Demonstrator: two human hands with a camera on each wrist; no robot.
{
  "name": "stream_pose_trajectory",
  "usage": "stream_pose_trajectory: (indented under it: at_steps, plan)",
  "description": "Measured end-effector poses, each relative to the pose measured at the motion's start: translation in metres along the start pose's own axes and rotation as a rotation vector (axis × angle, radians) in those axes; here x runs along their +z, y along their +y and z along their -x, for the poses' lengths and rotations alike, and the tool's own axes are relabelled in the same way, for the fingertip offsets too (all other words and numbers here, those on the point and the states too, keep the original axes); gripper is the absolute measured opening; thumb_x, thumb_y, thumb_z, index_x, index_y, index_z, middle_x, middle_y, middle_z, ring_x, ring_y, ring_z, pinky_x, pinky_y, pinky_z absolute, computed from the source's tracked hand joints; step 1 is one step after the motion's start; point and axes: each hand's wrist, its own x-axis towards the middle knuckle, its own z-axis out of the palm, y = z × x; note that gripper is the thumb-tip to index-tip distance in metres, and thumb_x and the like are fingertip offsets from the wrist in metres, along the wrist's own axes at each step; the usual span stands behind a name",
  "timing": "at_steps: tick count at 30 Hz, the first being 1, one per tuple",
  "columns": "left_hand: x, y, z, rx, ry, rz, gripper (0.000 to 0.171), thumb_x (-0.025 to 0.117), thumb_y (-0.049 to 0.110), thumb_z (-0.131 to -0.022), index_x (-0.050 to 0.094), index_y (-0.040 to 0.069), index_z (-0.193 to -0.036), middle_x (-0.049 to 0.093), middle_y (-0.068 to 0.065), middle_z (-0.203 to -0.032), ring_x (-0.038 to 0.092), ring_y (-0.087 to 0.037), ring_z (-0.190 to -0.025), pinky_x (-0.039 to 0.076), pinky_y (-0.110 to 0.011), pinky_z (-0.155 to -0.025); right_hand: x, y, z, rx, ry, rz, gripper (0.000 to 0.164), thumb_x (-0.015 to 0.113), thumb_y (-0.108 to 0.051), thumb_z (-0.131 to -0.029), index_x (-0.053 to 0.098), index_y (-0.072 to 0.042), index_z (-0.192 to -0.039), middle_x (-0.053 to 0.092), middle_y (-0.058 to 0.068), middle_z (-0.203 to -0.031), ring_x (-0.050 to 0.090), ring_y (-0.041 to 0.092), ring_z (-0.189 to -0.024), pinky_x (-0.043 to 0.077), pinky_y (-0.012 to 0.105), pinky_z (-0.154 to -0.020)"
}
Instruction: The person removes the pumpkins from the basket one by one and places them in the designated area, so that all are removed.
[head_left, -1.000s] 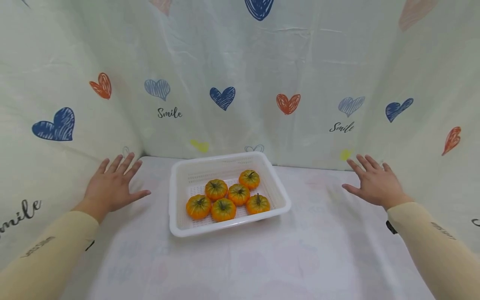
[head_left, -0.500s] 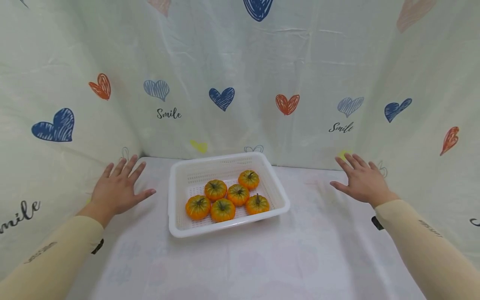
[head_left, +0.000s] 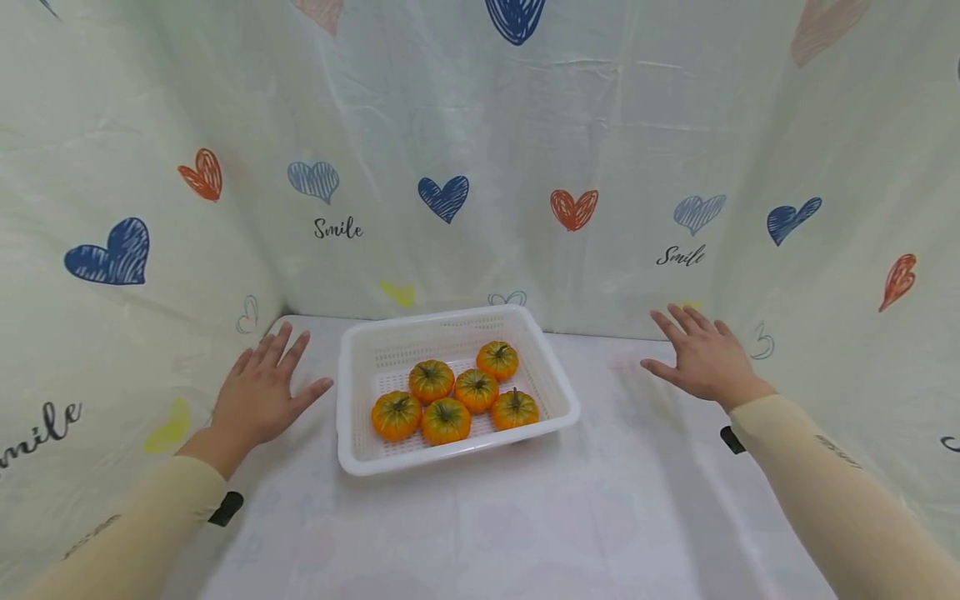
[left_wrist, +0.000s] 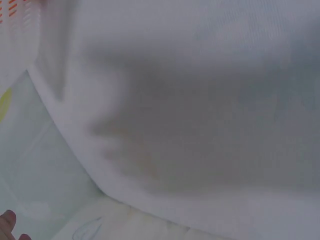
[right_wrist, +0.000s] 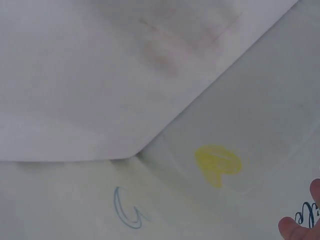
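Note:
A white plastic basket [head_left: 348, 429] sits on the table, turned a little. Inside lie several small orange-and-green pumpkins [head_left: 446, 420], grouped toward its front and right. To the left of the basket my left hand [head_left: 262, 396] is held above the table, fingers spread, holding nothing. Farther off on the right, my right hand [head_left: 705, 358] is likewise raised with spread fingers and touches nothing. Only fingertips [left_wrist: 7, 222] of the left hand show in the left wrist view, with the basket's slotted side in a corner. The right wrist view catches a few right fingertips [right_wrist: 292, 229].
A pale tablecloth [head_left: 495, 533] covers the table. Behind and at both sides hangs a light curtain [head_left: 495, 117] printed with hearts and "Smile" lettering. The table's back edge meets this curtain just behind the basket. Dark bands [head_left: 226, 508] sit at both wrists.
Both hands have moved inward toward the basket, the left one rightward and slightly down, the right one leftward. The basket and pumpkins have stayed in place.

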Motion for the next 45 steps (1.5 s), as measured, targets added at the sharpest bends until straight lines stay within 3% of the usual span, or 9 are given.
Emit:
stream_pose_trajectory:
  at_steps: [16,29,45]
  plan:
    - [0.010,0.031,0.009,0.010,-0.072,0.028,0.092,0.050,0.066,-0.093,0.027,0.003,-0.156,0.016,-0.024,-0.162,0.024,-0.049,-0.142,0.023,-0.066,-0.111,-0.001,-0.030,-0.021,-0.014,-0.013,-0.070,0.092,0.060,-0.065,-0.089,0.027,-0.013,-0.158,0.024,0.021,-0.160,0.018,0.044,-0.146,0.015,0.070,-0.112]
    - [0.016,0.038,0.011,0.003,-0.102,0.026,0.096,0.050,0.069,-0.091,0.027,0.002,-0.156,0.016,-0.023,-0.162,0.024,-0.048,-0.143,0.025,-0.067,-0.110,-0.008,-0.063,-0.039,-0.051,0.000,-0.096,0.092,0.060,-0.065,-0.088,0.028,-0.015,-0.158,0.026,0.018,-0.161,0.021,0.042,-0.146,0.019,0.067,-0.112]
    - [0.021,0.042,0.010,0.006,-0.119,0.064,0.097,0.046,0.070,-0.093,0.024,0.000,-0.157,0.018,-0.024,-0.162,0.023,-0.047,-0.143,0.025,-0.066,-0.110,-0.031,-0.109,-0.070,-0.138,-0.019,-0.116,0.090,0.059,-0.066,-0.089,0.029,-0.017,-0.158,0.027,0.015,-0.161,0.026,0.038,-0.145,0.021,0.062,-0.114]
